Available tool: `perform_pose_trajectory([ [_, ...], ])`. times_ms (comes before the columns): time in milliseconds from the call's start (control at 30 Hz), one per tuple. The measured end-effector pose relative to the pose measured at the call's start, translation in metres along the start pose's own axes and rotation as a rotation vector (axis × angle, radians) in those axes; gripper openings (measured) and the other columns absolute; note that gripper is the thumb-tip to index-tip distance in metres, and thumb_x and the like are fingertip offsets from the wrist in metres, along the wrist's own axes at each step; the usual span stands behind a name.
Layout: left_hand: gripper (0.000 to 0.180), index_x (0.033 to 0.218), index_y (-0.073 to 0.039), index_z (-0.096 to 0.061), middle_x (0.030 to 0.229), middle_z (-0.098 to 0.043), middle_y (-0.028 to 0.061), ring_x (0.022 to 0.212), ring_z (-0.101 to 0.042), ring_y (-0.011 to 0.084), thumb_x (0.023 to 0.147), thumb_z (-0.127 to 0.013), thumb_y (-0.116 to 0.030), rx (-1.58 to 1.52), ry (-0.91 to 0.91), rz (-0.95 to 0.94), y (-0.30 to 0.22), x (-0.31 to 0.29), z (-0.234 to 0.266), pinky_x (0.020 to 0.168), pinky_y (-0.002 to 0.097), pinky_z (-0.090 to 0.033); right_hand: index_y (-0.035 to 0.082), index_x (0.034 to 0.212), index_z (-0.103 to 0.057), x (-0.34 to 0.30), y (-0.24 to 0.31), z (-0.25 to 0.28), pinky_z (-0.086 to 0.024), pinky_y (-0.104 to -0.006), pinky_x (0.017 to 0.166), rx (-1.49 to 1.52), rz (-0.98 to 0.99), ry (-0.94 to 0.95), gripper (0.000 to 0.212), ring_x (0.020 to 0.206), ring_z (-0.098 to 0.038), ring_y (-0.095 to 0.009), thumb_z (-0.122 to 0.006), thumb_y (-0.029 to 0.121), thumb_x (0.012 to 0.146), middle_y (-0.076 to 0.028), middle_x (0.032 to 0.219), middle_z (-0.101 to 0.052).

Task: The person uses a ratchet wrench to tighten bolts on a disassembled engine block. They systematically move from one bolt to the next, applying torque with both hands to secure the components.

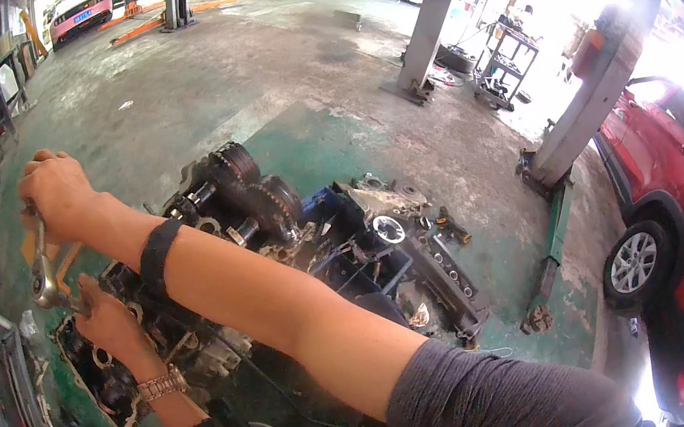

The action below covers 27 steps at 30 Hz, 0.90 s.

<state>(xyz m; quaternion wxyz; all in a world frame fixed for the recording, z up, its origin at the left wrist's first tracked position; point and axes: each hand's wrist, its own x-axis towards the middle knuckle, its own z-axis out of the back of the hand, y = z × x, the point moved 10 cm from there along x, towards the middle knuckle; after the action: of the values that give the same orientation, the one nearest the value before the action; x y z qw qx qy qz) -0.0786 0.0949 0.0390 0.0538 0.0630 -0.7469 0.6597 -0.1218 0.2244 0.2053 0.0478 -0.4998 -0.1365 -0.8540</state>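
Right hand (56, 192) fisted around the handle end of a ratchet wrench (42, 274), arm crossing over from lower right toward far left. Wrench stands nearly upright, head down at the engine block (128, 351). Left hand (107, 321) just below it, fingers curled and pressed at the wrench head, steadying it; metal watch and a dark strap on that wrist, dark band on the right forearm too. Engine block lies at left-centre on the green workshop floor (322, 141), open top with greasy cavities and a pale gasket edge. Timing gears (245, 188) stick up at its far end. Blue crate (343, 231) with loose parts just right of the engine, dark cover (448, 273) with holes beside it. Red car (682, 207) at far right next to a grey lift post (599, 100). Pink car (77, 7) far off, top left.
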Motion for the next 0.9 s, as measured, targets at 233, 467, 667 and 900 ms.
perform_pose_trajectory([
  [233, 0.043, 0.081, 0.004, -0.061, 0.071, -0.052, 0.0016, 0.066, -0.044, 0.0145, 0.104, -0.062, -0.033, 0.066, 0.025, 0.045, 0.001, -0.001, -0.001, 0.062, 0.0368, -0.036, 0.015, 0.071, -0.069, -0.004, -0.006, 0.018, -0.047, -0.0435, 0.09, -0.01, -0.049, 0.004, 0.017, 0.108, -0.058, -0.029, -0.082, 0.024, 0.066, -0.003, 0.091, -0.065],
  [467, 0.043, 0.084, 0.007, -0.062, 0.074, -0.055, 0.0031, 0.069, -0.045, 0.0153, 0.104, -0.062, -0.031, 0.032, -0.034, -0.055, -0.014, -0.008, -0.001, 0.065, 0.037, -0.039, 0.014, 0.073, -0.069, -0.009, -0.008, 0.035, -0.048, -0.043, 0.09, -0.062, -0.102, 0.006, 0.017, 0.109, -0.058, -0.029, -0.082, 0.023, 0.066, -0.004, 0.095, -0.066],
  [667, 0.042, 0.084, 0.008, -0.061, 0.077, -0.059, 0.0057, 0.071, -0.047, 0.0166, 0.104, -0.061, -0.03, 0.085, -0.039, -0.024, -0.021, -0.014, -0.003, 0.068, 0.0369, -0.041, 0.011, 0.076, -0.07, -0.016, -0.007, 0.054, -0.049, -0.0449, 0.09, -0.083, -0.101, -0.037, 0.018, 0.111, -0.059, -0.034, -0.082, 0.02, 0.067, -0.007, 0.096, -0.067],
  [900, 0.046, 0.091, 0.012, -0.064, 0.088, -0.067, 0.0109, 0.075, -0.055, 0.0189, 0.102, -0.064, -0.032, 0.154, -0.074, -0.104, -0.022, -0.018, 0.001, 0.076, 0.0398, -0.047, 0.008, 0.075, -0.069, -0.023, -0.006, 0.074, -0.051, -0.048, 0.088, 0.0, -0.109, -0.069, 0.018, 0.112, -0.06, -0.038, -0.083, 0.017, 0.068, -0.011, 0.092, -0.067],
])
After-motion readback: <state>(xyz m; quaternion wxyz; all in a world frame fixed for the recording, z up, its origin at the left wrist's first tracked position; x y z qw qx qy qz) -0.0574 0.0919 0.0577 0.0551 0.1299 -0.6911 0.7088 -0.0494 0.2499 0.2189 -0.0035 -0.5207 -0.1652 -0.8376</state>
